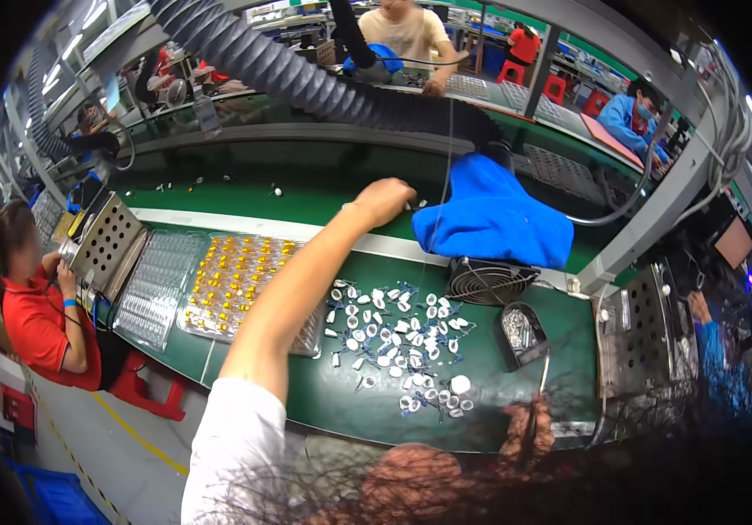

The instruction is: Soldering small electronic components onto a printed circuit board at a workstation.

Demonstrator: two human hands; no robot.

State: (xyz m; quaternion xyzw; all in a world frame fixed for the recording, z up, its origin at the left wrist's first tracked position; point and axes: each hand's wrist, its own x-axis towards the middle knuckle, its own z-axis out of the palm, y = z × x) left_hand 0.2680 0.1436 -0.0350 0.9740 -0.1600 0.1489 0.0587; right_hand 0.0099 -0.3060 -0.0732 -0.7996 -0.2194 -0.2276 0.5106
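Observation:
My left arm stretches over the green bench to the sunken green belt behind it. There my left hand is closed, its fingers bent down beside small white parts. What its fingertips hold, if anything, is hidden. Low at the right, partly behind dark hair strands, my right hand grips a slim tool with a dark handle and thin metal tip, pointing away from me. Between the hands lie many small white round parts with dark wires. A black bin of small metal pieces stands just beyond the tool.
Trays of yellow-topped parts and clear plastic trays lie left. A blue cloth hangs over a duct above a black fan. Perforated metal boxes flank the bench. A person in red sits left; others work beyond.

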